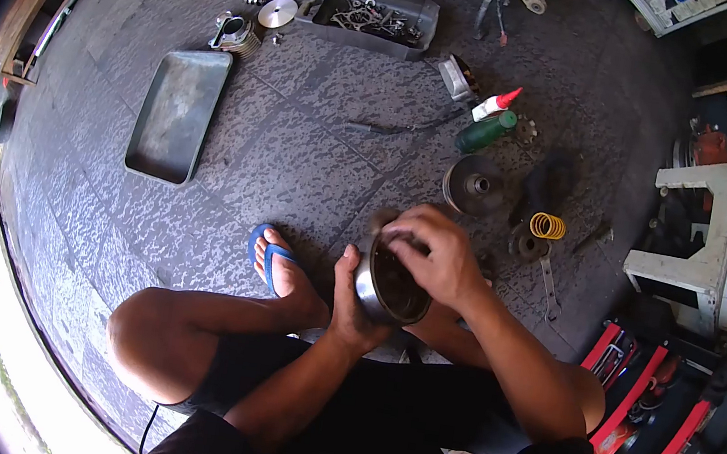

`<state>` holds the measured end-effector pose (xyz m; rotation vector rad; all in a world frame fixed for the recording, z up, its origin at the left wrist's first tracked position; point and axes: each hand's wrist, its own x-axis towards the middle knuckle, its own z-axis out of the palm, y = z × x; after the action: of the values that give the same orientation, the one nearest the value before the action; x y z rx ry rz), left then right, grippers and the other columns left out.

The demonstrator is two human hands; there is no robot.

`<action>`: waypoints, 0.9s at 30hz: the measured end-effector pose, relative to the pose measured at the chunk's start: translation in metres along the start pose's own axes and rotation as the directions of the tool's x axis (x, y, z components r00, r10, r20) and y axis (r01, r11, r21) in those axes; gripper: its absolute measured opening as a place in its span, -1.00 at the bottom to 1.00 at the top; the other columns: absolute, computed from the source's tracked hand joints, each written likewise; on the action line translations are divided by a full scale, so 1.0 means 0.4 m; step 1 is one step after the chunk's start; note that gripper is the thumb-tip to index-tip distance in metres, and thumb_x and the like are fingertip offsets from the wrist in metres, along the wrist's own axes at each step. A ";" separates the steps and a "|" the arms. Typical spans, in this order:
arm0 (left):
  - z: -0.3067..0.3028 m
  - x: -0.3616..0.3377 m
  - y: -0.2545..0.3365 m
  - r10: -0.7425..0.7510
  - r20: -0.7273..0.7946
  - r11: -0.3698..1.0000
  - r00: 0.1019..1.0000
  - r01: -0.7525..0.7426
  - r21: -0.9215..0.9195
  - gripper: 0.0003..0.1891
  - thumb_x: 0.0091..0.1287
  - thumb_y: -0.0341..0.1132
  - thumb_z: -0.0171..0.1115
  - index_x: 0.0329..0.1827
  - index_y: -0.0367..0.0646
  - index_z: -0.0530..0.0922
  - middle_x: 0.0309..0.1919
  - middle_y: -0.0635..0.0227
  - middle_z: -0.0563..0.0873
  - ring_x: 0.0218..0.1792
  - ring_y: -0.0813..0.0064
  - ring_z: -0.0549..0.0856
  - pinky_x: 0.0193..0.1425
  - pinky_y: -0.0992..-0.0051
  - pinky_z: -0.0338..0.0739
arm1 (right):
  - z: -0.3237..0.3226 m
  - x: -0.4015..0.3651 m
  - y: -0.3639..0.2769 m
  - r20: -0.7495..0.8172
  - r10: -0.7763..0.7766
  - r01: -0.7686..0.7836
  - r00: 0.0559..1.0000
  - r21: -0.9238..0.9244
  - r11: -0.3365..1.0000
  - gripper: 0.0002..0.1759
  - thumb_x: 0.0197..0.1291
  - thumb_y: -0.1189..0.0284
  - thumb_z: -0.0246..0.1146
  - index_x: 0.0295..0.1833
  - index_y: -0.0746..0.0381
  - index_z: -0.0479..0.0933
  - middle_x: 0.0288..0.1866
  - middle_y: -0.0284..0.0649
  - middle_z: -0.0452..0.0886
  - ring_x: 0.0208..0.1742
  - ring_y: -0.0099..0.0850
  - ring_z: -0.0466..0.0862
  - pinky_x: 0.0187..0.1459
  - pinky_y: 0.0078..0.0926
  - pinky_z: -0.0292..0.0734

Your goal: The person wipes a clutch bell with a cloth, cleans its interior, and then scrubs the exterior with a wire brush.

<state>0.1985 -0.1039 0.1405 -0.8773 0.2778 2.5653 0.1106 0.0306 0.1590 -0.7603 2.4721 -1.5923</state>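
A round metal clutch drum [371, 290] with a shiny outer wall and a dark hollow inside is tilted above my lap. My left hand [353, 318] grips it from below and the left, its thumb along the outer wall. At the far rim is my right hand [440, 257], fingers bent and pressed together over the drum's opening. A small brownish piece shows at those fingertips, too blurred to name. Beyond my right hand, a dark round pulley-like part [472, 186] with a central hub lies on the floor, with a yellow coil spring [547, 226] to its right.
A green bottle [486, 133] and a white bottle with a red cap [496, 105] are ahead. An oblong metal tray [178, 115] lies at left; a dark bin [365, 41] holds small parts. A red tool tray [635, 396] and a white stool [689, 233] stand at right.
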 end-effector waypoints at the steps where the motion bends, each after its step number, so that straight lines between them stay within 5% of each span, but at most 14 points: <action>1: -0.003 -0.004 0.006 -0.010 -0.011 1.000 1.000 0.010 -0.015 -0.18 0.35 0.47 -0.07 0.30 -0.06 0.57 0.19 0.21 0.69 0.18 0.19 0.69 0.27 0.12 0.58 | -0.014 -0.013 0.039 -0.006 -0.003 0.003 1.000 -0.003 1.000 -0.81 0.19 0.53 0.40 -0.08 0.30 0.65 -0.15 -0.10 0.69 -0.12 -0.19 0.75 -0.06 -0.26 0.62; 2: -0.005 -0.003 0.014 -0.015 -0.020 0.999 1.000 0.015 -0.031 -0.19 0.34 0.47 -0.06 0.30 -0.05 0.57 0.19 0.22 0.70 0.16 0.19 0.69 0.26 0.12 0.58 | -0.041 -0.023 0.081 0.074 0.300 -0.293 0.951 -0.091 0.952 -0.82 0.19 0.53 0.40 -0.08 0.30 0.66 -0.15 -0.09 0.69 -0.10 -0.19 0.74 -0.04 -0.27 0.62; 3: -0.006 -0.003 0.018 -0.007 -0.020 0.999 1.000 0.007 -0.033 -0.19 0.34 0.47 -0.06 0.30 -0.05 0.57 0.19 0.22 0.70 0.16 0.19 0.69 0.26 0.12 0.58 | -0.055 -0.015 0.091 0.131 0.578 -0.550 0.805 -0.198 0.811 -0.82 0.19 0.53 0.40 -0.09 0.30 0.67 -0.14 -0.09 0.70 -0.08 -0.20 0.74 -0.02 -0.29 0.61; 4: -0.009 -0.004 0.021 0.012 -0.016 1.000 1.000 -0.012 -0.008 -0.20 0.35 0.46 -0.05 0.29 -0.05 0.58 0.17 0.23 0.70 0.15 0.19 0.69 0.26 0.13 0.58 | -0.052 -0.011 0.099 0.135 0.577 -0.549 0.806 -0.196 0.813 -0.82 0.19 0.53 0.40 -0.09 0.30 0.67 -0.14 -0.09 0.70 -0.08 -0.20 0.74 -0.02 -0.29 0.61; 6: -0.017 -0.001 0.020 0.024 -0.020 1.000 1.000 -0.024 0.012 -0.21 0.35 0.45 -0.04 0.28 -0.05 0.58 0.16 0.24 0.71 0.14 0.20 0.70 0.25 0.13 0.58 | -0.047 -0.012 0.100 -0.105 0.475 -0.486 0.874 -0.122 0.866 -0.81 0.18 0.51 0.41 -0.08 0.29 0.68 -0.14 -0.09 0.70 -0.06 -0.21 0.74 -0.01 -0.31 0.61; 11: -0.038 0.026 0.023 0.053 -0.060 0.991 0.997 -0.045 0.128 -0.25 0.36 0.41 -0.03 0.24 -0.05 0.60 0.11 0.26 0.72 0.10 0.23 0.71 0.21 0.14 0.61 | 0.031 0.005 0.046 -0.027 0.185 -0.181 0.982 0.127 0.975 -0.81 0.22 0.44 0.39 -0.08 0.27 0.69 -0.15 -0.13 0.72 -0.12 -0.22 0.75 -0.09 -0.29 0.62; 14: -0.048 0.030 0.046 0.099 -0.083 0.989 0.992 -0.089 0.116 -0.27 0.35 0.40 -0.01 0.22 -0.05 0.61 0.08 0.26 0.73 0.08 0.24 0.72 0.18 0.15 0.63 | 0.030 -0.084 0.251 0.044 0.546 -0.529 0.837 -0.191 0.827 -0.80 0.22 0.48 0.38 -0.06 0.30 0.68 -0.19 -0.08 0.76 -0.21 -0.21 0.77 -0.10 -0.31 0.62; 17: -0.061 0.044 0.068 0.095 -0.021 0.990 0.995 -0.093 0.108 -0.28 0.35 0.39 0.00 0.22 -0.05 0.61 0.05 0.26 0.74 0.06 0.24 0.72 0.17 0.15 0.63 | 0.006 -0.043 0.164 -0.142 0.541 -0.547 0.829 -0.003 0.837 -0.80 0.23 0.49 0.38 -0.05 0.31 0.67 -0.18 -0.07 0.76 -0.21 -0.23 0.77 -0.09 -0.32 0.62; 18: -0.025 0.029 0.069 0.094 -0.050 0.993 0.994 -0.090 0.082 -0.32 0.39 0.30 0.06 0.23 -0.14 0.58 0.03 0.21 0.75 0.02 0.27 0.75 0.17 0.25 0.64 | 0.015 -0.022 0.139 -0.214 0.439 -0.437 0.873 0.059 0.898 -0.78 0.23 0.47 0.41 -0.03 0.31 0.68 -0.26 -0.18 0.77 -0.25 -0.46 0.73 -0.13 -0.45 0.60; 19: -0.031 0.043 0.069 0.091 -0.047 0.993 0.995 -0.087 0.085 -0.32 0.39 0.30 0.06 0.23 -0.14 0.58 0.03 0.21 0.75 0.02 0.27 0.75 0.17 0.25 0.64 | 0.023 -0.005 0.105 -0.219 0.438 -0.437 0.872 0.059 0.898 -0.78 0.23 0.47 0.41 -0.03 0.31 0.68 -0.26 -0.18 0.77 -0.25 -0.46 0.73 -0.13 -0.45 0.60; 21: -0.043 0.067 0.073 0.071 -0.070 0.976 0.995 -0.054 0.213 -0.29 0.34 0.37 0.04 0.25 -0.03 0.60 0.12 0.24 0.72 0.11 0.22 0.71 0.16 0.17 0.63 | 0.032 0.018 0.049 -0.216 0.221 -0.179 0.951 0.198 0.964 -0.80 0.22 0.51 0.38 -0.04 0.30 0.68 -0.19 -0.06 0.76 -0.21 -0.25 0.78 -0.13 -0.28 0.62; 23: -0.026 0.063 0.081 0.107 -0.048 0.960 0.993 -0.091 0.264 -0.28 0.35 0.35 0.05 0.32 -0.03 0.56 0.17 0.23 0.69 0.15 0.22 0.69 0.19 0.17 0.63 | 0.027 -0.010 0.105 -0.148 0.218 -0.209 0.965 0.069 0.975 -0.81 0.22 0.52 0.38 -0.05 0.30 0.68 -0.19 -0.07 0.75 -0.20 -0.24 0.77 -0.13 -0.26 0.63; 25: -0.011 0.074 0.097 0.153 -0.023 0.942 0.988 -0.139 0.304 -0.27 0.35 0.33 0.05 0.38 -0.02 0.51 0.23 0.23 0.67 0.19 0.22 0.68 0.22 0.18 0.63 | -0.018 -0.030 0.141 -0.012 0.495 -0.471 0.869 -0.328 0.819 -0.82 0.22 0.52 0.37 -0.07 0.29 0.68 -0.19 -0.08 0.74 -0.20 -0.25 0.76 -0.11 -0.29 0.63; 27: -0.011 0.097 0.124 0.217 0.176 0.921 0.960 -0.261 0.290 -0.22 0.36 0.28 0.07 0.51 -0.02 0.38 0.31 0.22 0.61 0.25 0.21 0.65 0.29 0.16 0.60 | -0.028 -0.020 0.123 -0.116 0.605 -0.616 0.787 -0.156 0.772 -0.82 0.22 0.52 0.38 -0.07 0.28 0.69 -0.20 -0.09 0.74 -0.22 -0.27 0.75 -0.13 -0.33 0.62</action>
<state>0.1513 -0.1373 0.1156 -0.5711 0.7667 2.6831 0.0965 0.0597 0.1194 0.1114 2.5436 -1.1557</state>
